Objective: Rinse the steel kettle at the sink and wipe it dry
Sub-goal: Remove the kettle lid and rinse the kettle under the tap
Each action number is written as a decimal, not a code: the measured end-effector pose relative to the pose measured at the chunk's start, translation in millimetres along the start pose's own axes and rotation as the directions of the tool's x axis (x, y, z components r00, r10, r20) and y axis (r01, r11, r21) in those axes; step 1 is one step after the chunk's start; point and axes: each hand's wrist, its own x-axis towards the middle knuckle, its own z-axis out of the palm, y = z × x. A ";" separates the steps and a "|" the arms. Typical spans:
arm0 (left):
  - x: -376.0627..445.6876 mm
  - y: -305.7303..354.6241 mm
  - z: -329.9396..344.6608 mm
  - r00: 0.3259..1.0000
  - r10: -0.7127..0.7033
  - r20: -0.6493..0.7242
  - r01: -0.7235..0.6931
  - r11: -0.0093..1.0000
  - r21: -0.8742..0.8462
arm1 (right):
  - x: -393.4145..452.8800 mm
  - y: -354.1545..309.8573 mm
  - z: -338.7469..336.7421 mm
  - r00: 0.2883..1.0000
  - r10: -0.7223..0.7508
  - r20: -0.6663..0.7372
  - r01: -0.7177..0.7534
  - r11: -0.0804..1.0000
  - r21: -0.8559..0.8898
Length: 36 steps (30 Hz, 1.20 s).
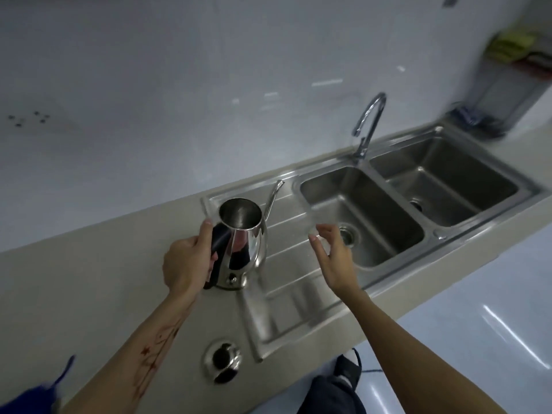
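Note:
The steel kettle [245, 234] stands upright at the left edge of the sink's ribbed drainboard [298, 282], lid off, its thin spout pointing toward the wall. My left hand [188, 258] is wrapped around its black handle. My right hand [334, 252] hovers open to the right of the kettle, over the drainboard's edge near the left basin [385, 210], fingers spread and holding nothing. The kettle's lid [222, 360] lies on the beige counter near the front edge. The curved tap [369, 124] rises behind the basins; no water is visible from it.
A second basin [466, 174] lies to the right. A wall rack with yellow-green cloths [513, 46] hangs at the far right above a dark holder [478, 121]. A blue cloth [33, 398] shows at the bottom left corner. White floor lies below the counter.

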 end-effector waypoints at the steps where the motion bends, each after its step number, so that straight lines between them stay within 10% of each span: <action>1: 1.7 15.1 22.7 1.000 0.006 0.000 -0.006 1.000 -0.018 | 19.0 4.7 -16.6 1.000 -0.009 -0.015 0.009 1.000 0.007; 14: 21.9 153.4 291.3 0.977 -0.196 0.082 0.202 0.976 -0.080 | 229.6 92.1 -208.0 0.991 -0.084 0.108 0.095 0.991 -0.098; 30: 87.7 188.2 383.4 0.951 -0.308 0.020 0.308 0.947 -0.091 | 425.2 154.2 -171.3 0.756 -0.112 0.646 0.485 0.758 -0.437; 36: 98.3 186.0 388.7 0.938 -0.347 0.011 0.346 0.931 -0.121 | 434.9 166.5 -150.0 0.748 -0.143 0.648 0.499 0.765 -0.407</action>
